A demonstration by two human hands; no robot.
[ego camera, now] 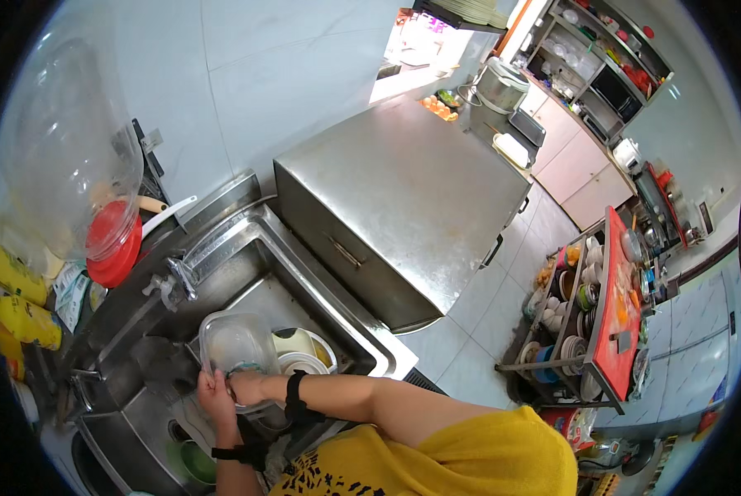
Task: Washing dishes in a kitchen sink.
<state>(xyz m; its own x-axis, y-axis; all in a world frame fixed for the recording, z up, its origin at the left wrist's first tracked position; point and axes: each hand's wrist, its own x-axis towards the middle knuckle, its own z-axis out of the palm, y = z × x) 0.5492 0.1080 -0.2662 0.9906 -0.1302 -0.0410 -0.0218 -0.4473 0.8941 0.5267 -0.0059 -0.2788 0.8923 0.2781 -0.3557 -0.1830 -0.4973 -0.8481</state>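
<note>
Over a stainless steel double sink (321, 276), my left hand (216, 392) grips the near left edge of a clear plastic container (237, 335). My right hand (246, 387) reaches into the container at its near end, closed on something bluish-green, perhaps a scrubber, mostly hidden by the fingers. Several bowls (305, 356) sit in the basin just right of the container. A green bowl (198, 462) lies in the other basin, below my left hand. The metal faucet (182, 279) stands behind the container. Both wrists wear black bands.
A large steel cabinet (401, 192) adjoins the sink on the right. Left of the faucet are a red plastic lid or basin (113, 242), a big clear plastic tub (73, 142) and yellow bottles (26, 319). A red-topped rack (615, 316) with dishes stands far right.
</note>
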